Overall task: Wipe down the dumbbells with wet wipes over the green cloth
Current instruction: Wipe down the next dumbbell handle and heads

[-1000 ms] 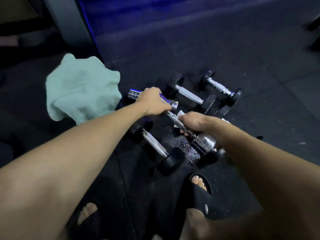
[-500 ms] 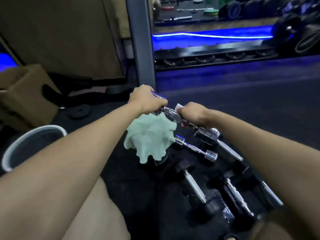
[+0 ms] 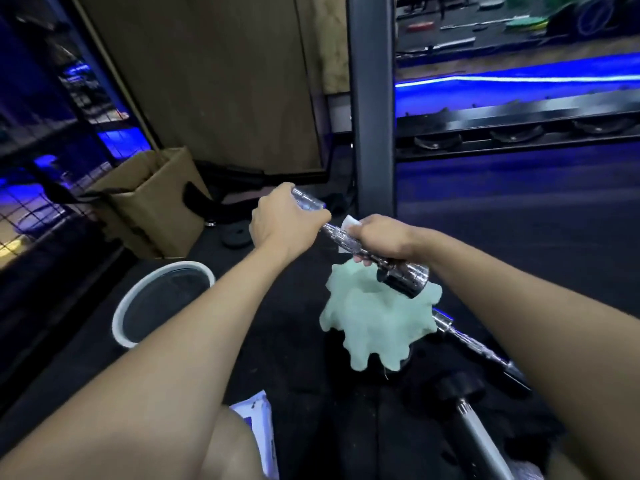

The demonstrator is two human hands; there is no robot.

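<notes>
Wiping is going on right now, and I think the job is only partly done. One shiny dumbbell (image 3: 360, 249) is held up in the air, just above the green cloth (image 3: 377, 327), which lies bunched on the dark floor (image 3: 298, 358). The left hand (image 3: 282, 220) is curled tight around the far end of it. The right hand (image 3: 382, 237) is wrapped around the bumpy middle bar, pressing a white wet wipe (image 3: 350, 222) against it (only a corner of the wipe peeks out). More dumbbells (image 3: 478, 344) lie on the floor to the near right, and I cannot tell if they are clean yet. A white bucket (image 3: 119, 317) sits to the left. A wipes pack (image 3: 258, 420) lies near the person's knee.
</notes>
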